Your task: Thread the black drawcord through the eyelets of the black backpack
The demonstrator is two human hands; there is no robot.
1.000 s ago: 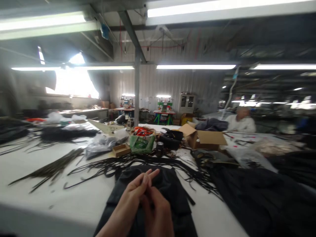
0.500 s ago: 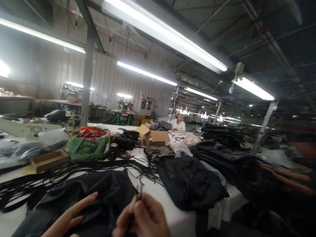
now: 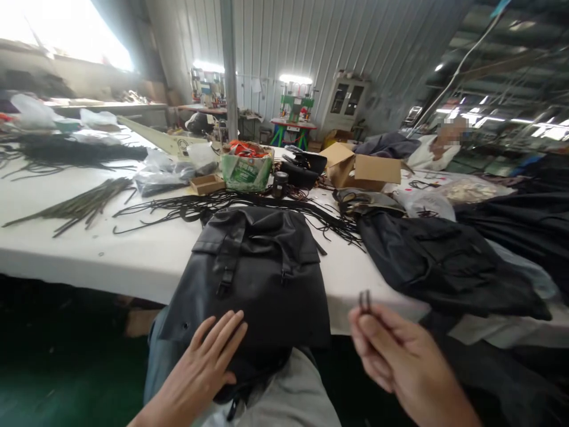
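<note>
A black backpack (image 3: 255, 267) lies flat over the near edge of the white table (image 3: 111, 261), its lower end hanging towards my lap. My left hand (image 3: 202, 367) rests flat on the bag's lower end, fingers spread. To the right of the bag and off the table's edge, my right hand (image 3: 391, 353) pinches a small dark cord end (image 3: 364, 301) upright between thumb and fingertips. Loose black cords (image 3: 213, 204) are strewn on the table just beyond the bag.
Another black bag (image 3: 440, 267) lies to the right. Behind are a green bag (image 3: 246, 169) with orange contents, a small black jar (image 3: 280, 184), an open cardboard box (image 3: 362, 169), a bundle of dark strips (image 3: 75, 204) at left, and a seated person (image 3: 438, 151) far right.
The view swung right, then back down onto the bag. My hands have come apart: the left now lies flat on the bag, the right has moved to the right with the cord end.
</note>
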